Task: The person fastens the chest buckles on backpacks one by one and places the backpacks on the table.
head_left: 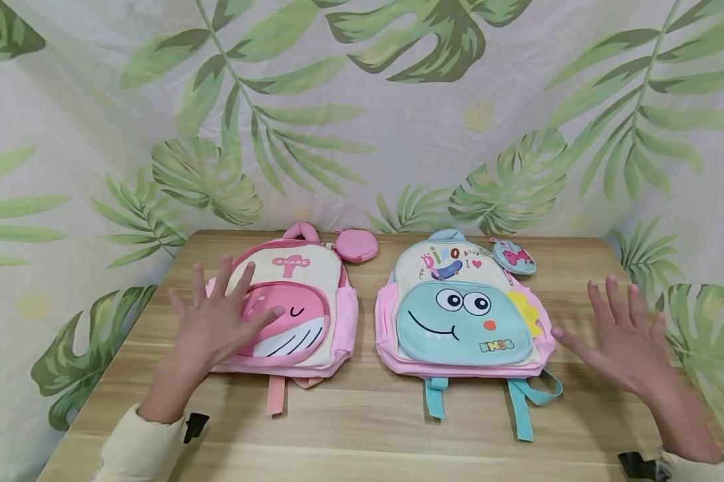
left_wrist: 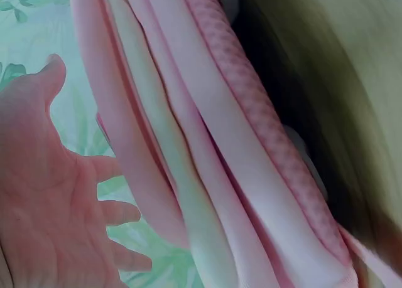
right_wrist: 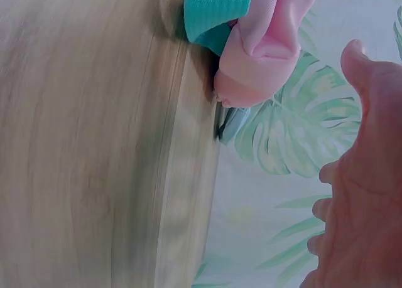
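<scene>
Two small children's backpacks lie side by side, fronts up, in the head view. The left one is a pink whale backpack (head_left: pixel 290 321); its layered pink side (left_wrist: pixel 207 137) fills the left wrist view. On the right lies a teal dinosaur backpack (head_left: pixel 464 328) with pink side pockets and teal straps. My left hand (head_left: pixel 217 328), fingers spread and holding nothing, hovers over the whale backpack's left part and hides some of it. Just right of the dinosaur backpack, my right hand (head_left: pixel 623 341) is raised with spread fingers and nothing in it.
Both backpacks rest on a wooden table (head_left: pixel 362 435). A round pink pouch (head_left: pixel 357 246) hangs from the whale backpack, and a teal pouch (head_left: pixel 514 258) from the dinosaur one. Behind the table's far edge hangs a leaf-patterned cloth (head_left: pixel 422 154).
</scene>
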Motion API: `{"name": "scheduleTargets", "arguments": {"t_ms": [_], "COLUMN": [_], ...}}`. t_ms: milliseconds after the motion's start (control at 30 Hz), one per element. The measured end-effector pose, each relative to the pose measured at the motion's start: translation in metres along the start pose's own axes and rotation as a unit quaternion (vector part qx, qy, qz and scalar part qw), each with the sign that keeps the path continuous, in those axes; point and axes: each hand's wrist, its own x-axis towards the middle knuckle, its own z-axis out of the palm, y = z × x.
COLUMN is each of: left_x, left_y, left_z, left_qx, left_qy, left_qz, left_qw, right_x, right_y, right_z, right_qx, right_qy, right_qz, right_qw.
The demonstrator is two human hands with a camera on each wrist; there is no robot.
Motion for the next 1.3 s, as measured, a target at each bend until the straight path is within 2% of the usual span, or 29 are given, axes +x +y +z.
{"name": "scheduleTargets", "arguments": {"t_ms": [133, 433, 767, 1067, 1200, 1300], "left_x": [0.002, 0.012, 0.020, 0.024, 0.027, 0.028], "left_y": [0.012, 0.050, 0.107, 0.153, 0.167, 0.174], "left_z": [-0.001, 0.003, 0.013, 0.022, 0.030, 0.036], "left_qx": [-0.009, -0.026, -0.066, -0.119, -0.148, -0.183], "left_qy": [0.006, 0.025, 0.015, 0.010, 0.009, 0.004], "left_qz": [0.010, 0.042, 0.080, 0.124, 0.145, 0.146], "left_qw": [0.9999, 0.9985, 0.9945, 0.9851, 0.9782, 0.9721], "right_x": [0.002, 0.009, 0.019, 0.025, 0.028, 0.031], "right_y": [-0.005, -0.015, -0.023, -0.028, -0.029, -0.029], "right_z": [0.001, 0.005, 0.010, 0.012, 0.012, 0.013], "right_qx": [0.018, 0.046, 0.089, 0.138, 0.153, 0.162], "right_qy": [0.001, -0.003, -0.015, -0.030, -0.047, -0.058], "right_qz": [-0.005, -0.017, -0.031, -0.049, -0.043, -0.042], "right_qw": [0.9998, 0.9988, 0.9954, 0.9887, 0.9861, 0.9842]}}
